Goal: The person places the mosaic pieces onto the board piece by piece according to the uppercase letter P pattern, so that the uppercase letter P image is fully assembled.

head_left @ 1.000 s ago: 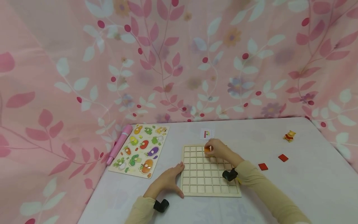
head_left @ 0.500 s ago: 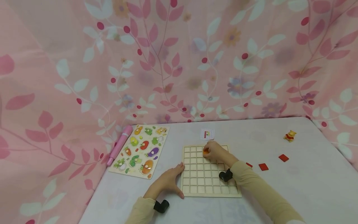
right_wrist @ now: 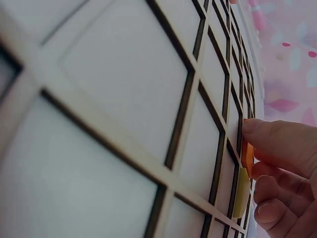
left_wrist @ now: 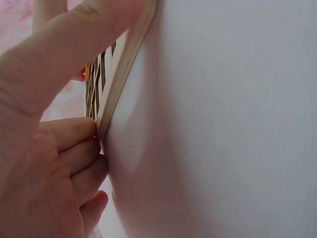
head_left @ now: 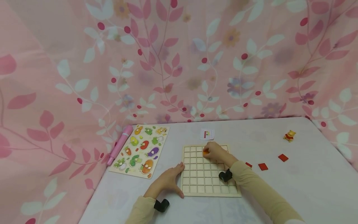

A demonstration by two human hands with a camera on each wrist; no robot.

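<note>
A pale wooden grid board (head_left: 193, 180) lies on the table. My right hand (head_left: 216, 151) pinches an orange tile (head_left: 206, 152) over a cell in the board's upper part. In the right wrist view, thumb and fingers hold the orange tile (right_wrist: 248, 153) at the grid, right beside a yellow tile (right_wrist: 241, 193). My left hand (head_left: 167, 181) rests at the board's left edge, thumb and fingers spread apart. Close up in the left wrist view, its fingertips (left_wrist: 89, 130) touch the board's rim (left_wrist: 121, 74).
Behind the board lies a small printed card (head_left: 207, 134). Red tiles (head_left: 263, 166) and a yellow bear figurine (head_left: 289, 136) are on the right. To the left are a vegetable puzzle board (head_left: 142, 149) and a pink stick-like object (head_left: 120, 144). A floral cloth (head_left: 179, 62) hangs behind.
My right hand has shifted slightly left and toward me with the orange tile, then stays there. Another red tile now shows beside the right sleeve. My left hand has not moved.
</note>
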